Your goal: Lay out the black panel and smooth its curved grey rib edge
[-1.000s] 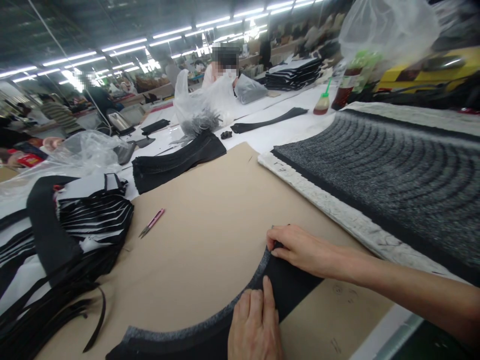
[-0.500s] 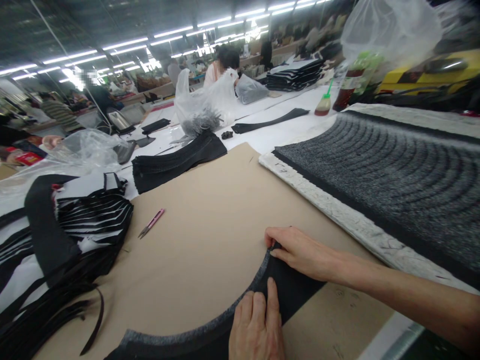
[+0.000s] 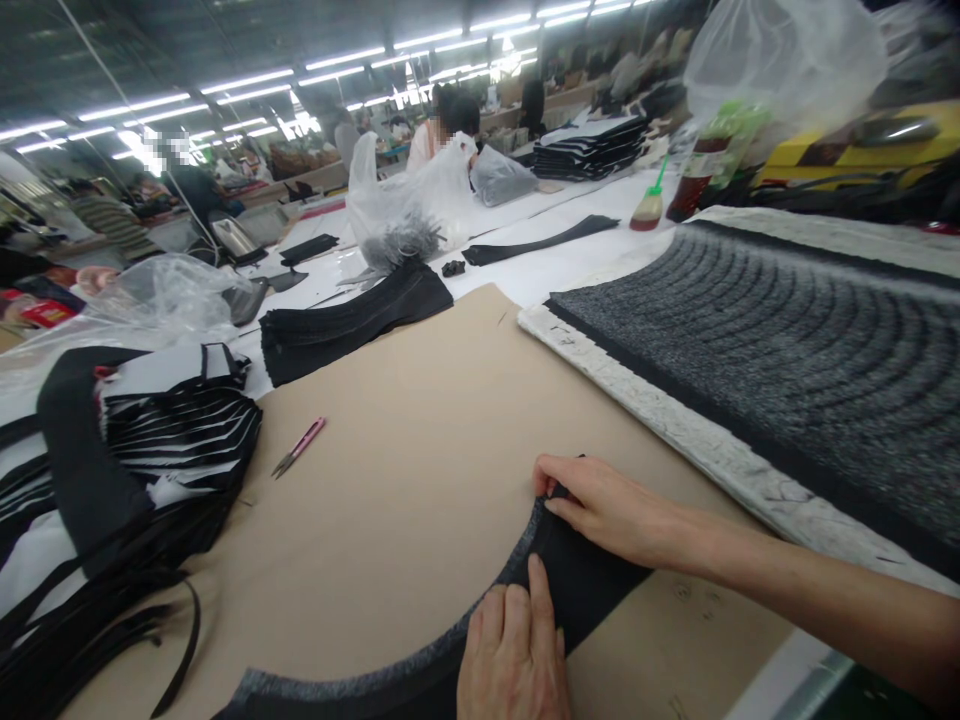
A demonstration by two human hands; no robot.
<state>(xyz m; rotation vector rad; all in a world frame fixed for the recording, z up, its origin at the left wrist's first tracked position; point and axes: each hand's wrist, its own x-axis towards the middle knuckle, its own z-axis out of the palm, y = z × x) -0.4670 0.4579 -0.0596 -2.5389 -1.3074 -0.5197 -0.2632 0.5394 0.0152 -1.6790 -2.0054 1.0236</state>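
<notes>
Head view: left hand [image 3: 512,650] flat, fingers together, pressing curved black fabric strip [image 3: 450,650] onto brown paper pattern [image 3: 405,480]. Right hand [image 3: 607,505] fingertips pinched on strip's far end. Pink thread snips [image 3: 300,446] well apart, leftward.

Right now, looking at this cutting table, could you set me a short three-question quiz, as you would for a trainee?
1. True or false: both hands rest on the curved black fabric strip.
2. Which lies on the brown paper, left of the hands?
A. a tape measure
B. pink-handled snips
C. a steam iron
3. Fill in: the right hand pinches the strip's far ____, while the left hand presses flat nearer the camera.

Key
1. True.
2. B.
3. End: the right hand's fingers close on the tip of the strip.
</notes>
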